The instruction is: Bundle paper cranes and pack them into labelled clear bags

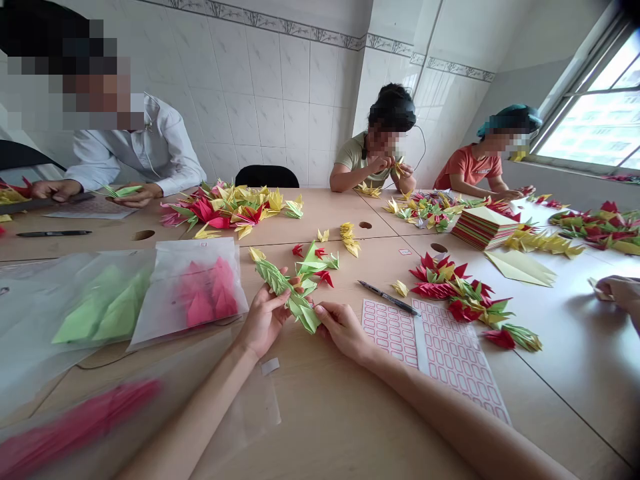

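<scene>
Between my two hands lies a slanting row of nested green folded-paper pieces [283, 285], with a yellow tip at its far end. My left hand [266, 319] wraps round its middle from the left, thumb on top. At the near end, the fingers of my right hand [341, 328] pinch the last green piece. Just beyond, loose green folded pieces [313, 260] and small red ones [325, 277] lie on the table. A short stack of yellow folded pieces [349, 240] sits farther back.
Clear bags with green [113, 303] and pink folded paper [210, 290] lie left. On the right are label sheets [450, 353], a pen [389, 297], paper chains [453, 287] and a paper stack [484, 228]. Several people sit around the table; a co-worker's hand [620, 291] shows at right.
</scene>
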Tool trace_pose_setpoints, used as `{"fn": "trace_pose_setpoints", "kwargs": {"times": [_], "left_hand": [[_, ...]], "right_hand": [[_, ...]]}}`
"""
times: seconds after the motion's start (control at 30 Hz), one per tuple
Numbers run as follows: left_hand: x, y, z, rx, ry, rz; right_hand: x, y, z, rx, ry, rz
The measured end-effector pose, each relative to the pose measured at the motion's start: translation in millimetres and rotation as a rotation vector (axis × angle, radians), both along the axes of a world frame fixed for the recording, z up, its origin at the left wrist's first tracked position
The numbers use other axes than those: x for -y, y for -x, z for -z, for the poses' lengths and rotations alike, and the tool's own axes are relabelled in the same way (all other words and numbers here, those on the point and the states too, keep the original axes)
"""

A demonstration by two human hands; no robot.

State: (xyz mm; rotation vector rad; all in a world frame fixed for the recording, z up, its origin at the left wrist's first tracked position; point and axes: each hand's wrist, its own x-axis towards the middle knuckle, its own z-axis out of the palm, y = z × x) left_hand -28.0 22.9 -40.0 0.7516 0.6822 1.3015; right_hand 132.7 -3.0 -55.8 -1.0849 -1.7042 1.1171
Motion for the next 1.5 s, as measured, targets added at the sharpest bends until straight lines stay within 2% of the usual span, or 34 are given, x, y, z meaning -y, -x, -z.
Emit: {"fn": "trace_pose_setpoints", "kwargs": {"times": [0.23,0.47,1.23,1.37,1.5], "left_hand": [[0,-1,0.6,-0.006,-0.012,-0.009],[2,-3,-0.6,-0.08,-0.018,0.012],[13,-18,-3.3,-0.129,-0.098,0.072],[15,-20,-3.7,-0.116,-0.117,0.1],[12,-18,-4.7,-0.095,-0.076,0.066]], "right_hand": [[-3,1,3.2,-0.229,0.105,-0.007],[-2,0,-3.0,-0.412,0.182,0.043],[-3,0,0.1,-0.31,0.212,-0.033],[-1,2,-0.4,-0.276,0.185,-0.027],[0,3,-2.7,-0.269,0.143,-0.021]]}}
